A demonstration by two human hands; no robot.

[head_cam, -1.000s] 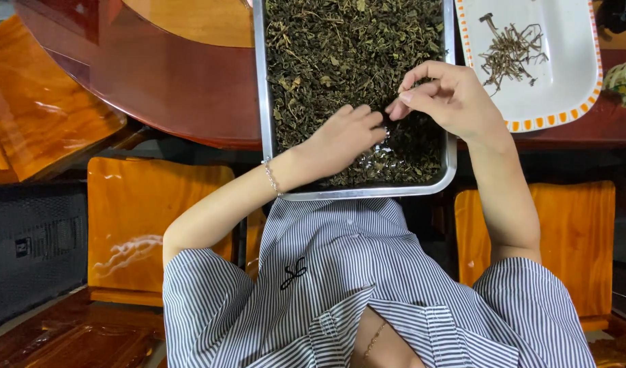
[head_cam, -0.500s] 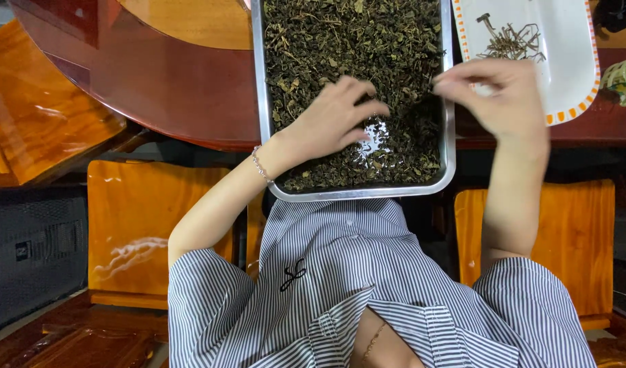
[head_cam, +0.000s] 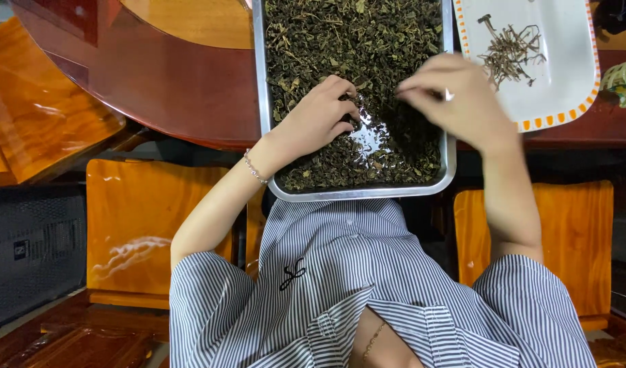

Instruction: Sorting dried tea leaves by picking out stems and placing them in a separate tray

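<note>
While only a few stems are lying on the white plate, your left hand is resting loosely curled and empty on the dried leaves filling the metal tray, and your right hand is pinching, though I cannot tell what.

The person wears a short-sleeved shirt with fine vertical stripes in grey-blue and white, filling the lower middle of the frame. Its collar lies open at the bottom edge, where a thin chain necklace shows. A small dark emblem, perhaps embroidered, sits on the chest at lower centre-left. The left hand carries a slim beaded bracelet at the wrist. The right hand, in the upper right, is motion-blurred; a small pale glint there may be a ring.
</note>
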